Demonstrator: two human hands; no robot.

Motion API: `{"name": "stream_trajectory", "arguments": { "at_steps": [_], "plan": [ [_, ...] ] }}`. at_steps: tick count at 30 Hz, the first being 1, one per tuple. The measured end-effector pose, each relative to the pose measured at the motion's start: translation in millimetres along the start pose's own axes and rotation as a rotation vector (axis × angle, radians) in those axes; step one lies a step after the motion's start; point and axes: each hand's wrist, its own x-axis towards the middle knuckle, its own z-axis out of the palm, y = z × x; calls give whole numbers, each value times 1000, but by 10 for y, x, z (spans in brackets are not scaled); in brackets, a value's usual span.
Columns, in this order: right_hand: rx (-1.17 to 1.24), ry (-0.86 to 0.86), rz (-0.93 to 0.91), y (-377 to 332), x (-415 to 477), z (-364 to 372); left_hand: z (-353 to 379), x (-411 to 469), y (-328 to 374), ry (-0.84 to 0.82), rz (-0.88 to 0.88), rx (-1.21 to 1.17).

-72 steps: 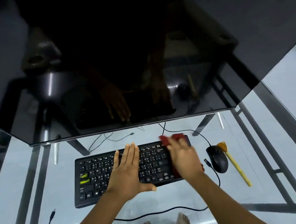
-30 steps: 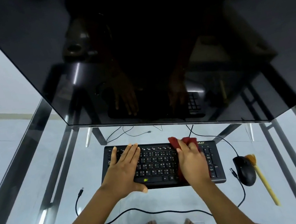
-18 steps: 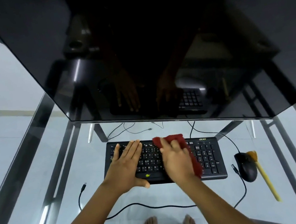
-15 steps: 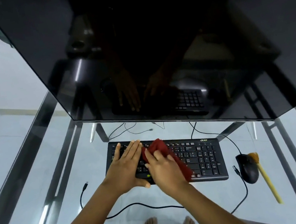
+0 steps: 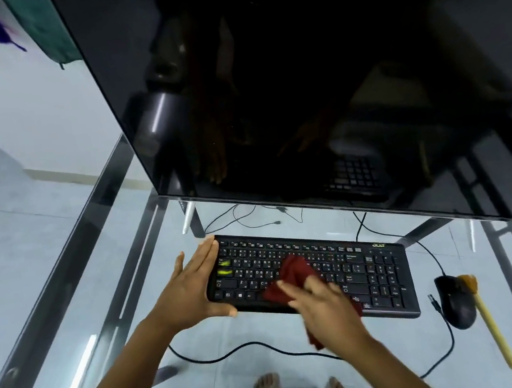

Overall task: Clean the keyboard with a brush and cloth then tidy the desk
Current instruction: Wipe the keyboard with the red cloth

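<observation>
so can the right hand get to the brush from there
Probably yes: the brush lies uncovered right of the mouse, on the same side as the right hand, which holds the red cloth though.

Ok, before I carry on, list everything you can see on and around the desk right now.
monitor: one, black, screen dark, at the back of the desk
glass desk: one, clear top on a metal frame
keyboard: one, black, in front of the monitor
cloth: one, dark red, on the keys under the right hand
mouse: one, black, right of the keyboard
brush: one, yellow handle, lying beside the mouse on its right
cables: several, black, before and behind the keyboard
hanging fabrics: two, purple and green, top left beyond the desk
feet: two, bare, seen through the glass
left hand: one, flat against the keyboard's left end
right hand: one, on the cloth, blurred, grip unclear
</observation>
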Motion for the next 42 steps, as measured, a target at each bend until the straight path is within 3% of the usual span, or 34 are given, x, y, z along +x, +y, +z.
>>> {"name": "stream_trajectory", "arguments": {
  "at_steps": [2, 4, 9, 14, 16, 21, 23, 28, 30, 35, 36, 40, 42],
  "plan": [
    [23, 75, 190, 175, -70, -86, 14, -5, -11, 0, 12, -10],
    [25, 100, 252, 77, -62, -55, 26, -2, -17, 5, 20, -29],
    [-81, -35, -154, -448, 149, 237, 59, 6, -62, 32, 29, -39],
    [-23, 30, 233, 132, 172, -61, 63, 8, -75, 29, 31, -62],
    [-46, 42, 267, 93, 176, -24, 72, 8, -73, 31, 35, -49],
    [-35, -27, -146, -573, 347, 261, 84, 10, -79, 38, 37, -20],
    [-12, -72, -177, -530, 427, 235, 79, 8, -81, 40, 38, -13],
    [-16, 52, 199, -7, 438, -16, 78, 10, -75, 35, 33, -34],
    [-55, 76, 247, -104, 478, 27, 87, 13, -77, 40, 36, -38],
    [-49, -43, -250, -690, 524, 209, 95, 12, -103, 57, 38, -9],
    [-60, -57, -276, -628, 576, 191, 93, 13, -102, 51, 38, -10],
    [-72, 14, 63, -321, 800, 73, 98, 18, -88, 44, 27, -30],
    [-70, 16, 46, -440, 807, 98, 102, 13, -88, 54, 34, -30]
  ]
}}
